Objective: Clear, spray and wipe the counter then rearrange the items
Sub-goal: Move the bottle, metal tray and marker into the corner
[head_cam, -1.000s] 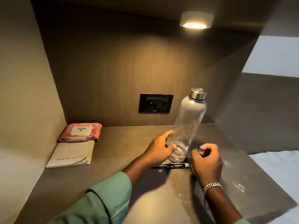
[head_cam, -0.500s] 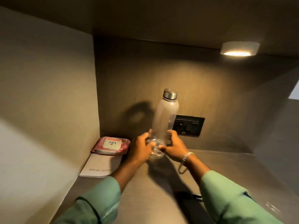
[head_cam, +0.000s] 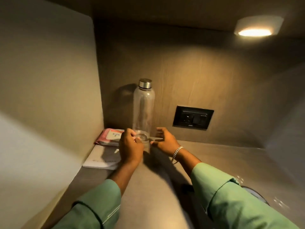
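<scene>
While the tall clear plastic bottle with a steel cap (head_cam: 144,111) stands upright near the counter's (head_cam: 148,187) back-left corner, its long axis vertical, the 2 hands flank its base. The left hand (head_cam: 131,146) curls against the lower wall, whereas the right hand (head_cam: 165,140) sits just beside it with fingers spread, gripping nothing.

Both hands flank the base of a clear bottle (head_cam: 144,109) standing upright on the counter (head_cam: 222,156): left hand (head_cam: 131,145) curled against its lower left, right hand (head_cam: 165,140) spread just right of it (contact unclear). Left of the grip lie a pink wipes pack (head_cam: 108,135) and a book (head_cam: 102,158).
</scene>
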